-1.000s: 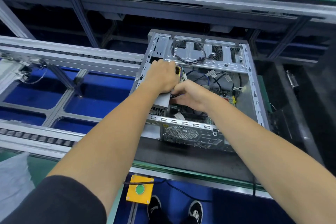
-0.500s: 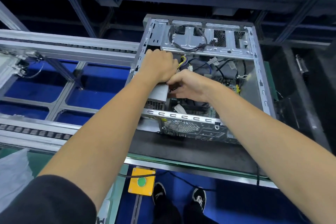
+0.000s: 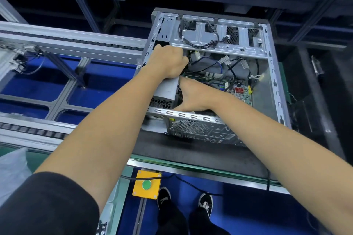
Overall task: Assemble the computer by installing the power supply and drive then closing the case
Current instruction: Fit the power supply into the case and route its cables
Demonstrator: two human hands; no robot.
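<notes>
1. Since half a second ago our right hand [image 3: 193, 95] has dropped from the top edge of the grey box-shaped metal power supply [image 3: 167, 89] to the gap along its right side, low in the open silver steel computer case [image 3: 275, 74]. Its fingertips are hidden, so we cannot tell whether it grips anything.
2. Our left hand [image 3: 168, 63] has stayed on the far end of the power supply, fingers curled over the top where the bundle of yellow and black cables [image 3: 193, 56] comes out. It reads as clamped on the unit, but the contact itself is hidden under the knuckles.
3. The power supply has barely moved between frames. It sits in the case's near-left corner, tight to the left wall, its perforated vent face just behind the near rail.
4. Our read: this is seating, not carrying. The right hand is likely clearing cables or steadying the side while the left presses the unit in.
5. Long axis runs near-to-far, parallel to the left wall. The vent end points at us and the cable end points toward the silver drive cage [image 3: 215, 38].
6. The case lies on its side on the dark tabletop [image 3: 191, 150], open face up. The green motherboard [image 3: 236, 89] is exposed and we see no side panel fitted, so the drive and closing steps look outstanding.
</notes>
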